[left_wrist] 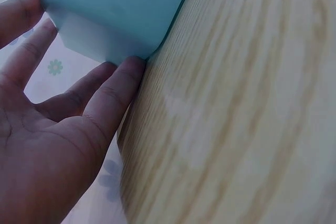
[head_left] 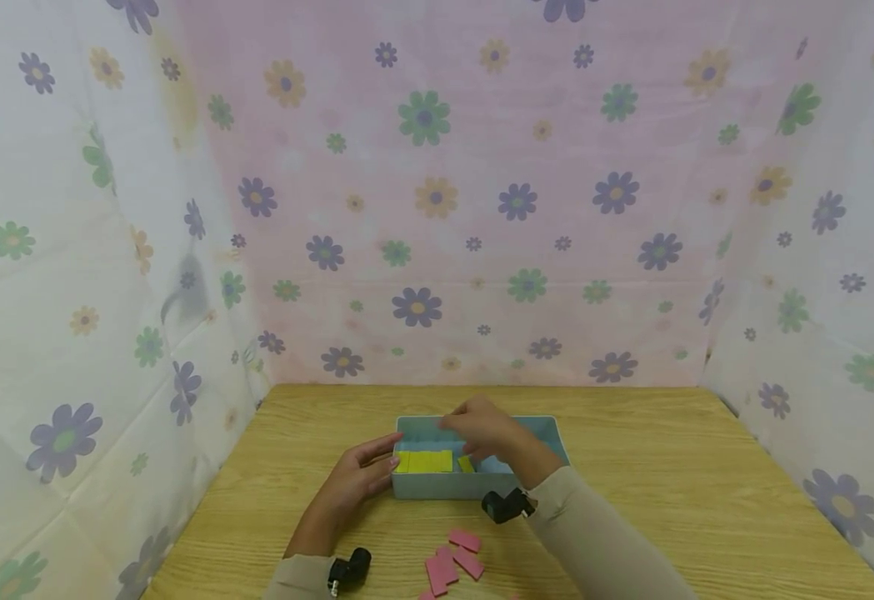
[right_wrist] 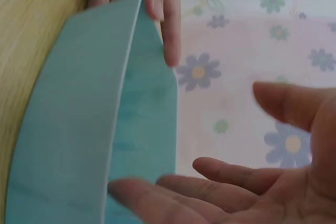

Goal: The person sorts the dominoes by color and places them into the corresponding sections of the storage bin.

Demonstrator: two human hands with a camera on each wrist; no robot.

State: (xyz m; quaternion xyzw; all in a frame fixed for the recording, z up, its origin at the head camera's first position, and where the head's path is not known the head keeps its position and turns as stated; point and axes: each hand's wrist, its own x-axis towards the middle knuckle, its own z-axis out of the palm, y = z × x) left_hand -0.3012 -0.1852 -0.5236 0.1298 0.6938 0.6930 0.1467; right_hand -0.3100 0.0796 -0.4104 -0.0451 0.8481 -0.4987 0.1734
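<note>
Floral cloth (head_left: 474, 158), cut off at the top, stands around the table (head_left: 654, 475), whose near edge is out of frame. The box (head_left: 444, 487) sits on it; the right arm covers part of its right end. The left hand (head_left: 362, 473), fingers extended, touches its left end. The right hand (head_left: 491, 435), spread and seemingly gripping nothing, hangs over it. Inside, the front wall hides the base of a yellow row (head_left: 431, 461). Nearer lie pink pieces (head_left: 437, 575), some cropped. One yellow piece (head_left: 466, 464) shows partly beneath the right hand.
</note>
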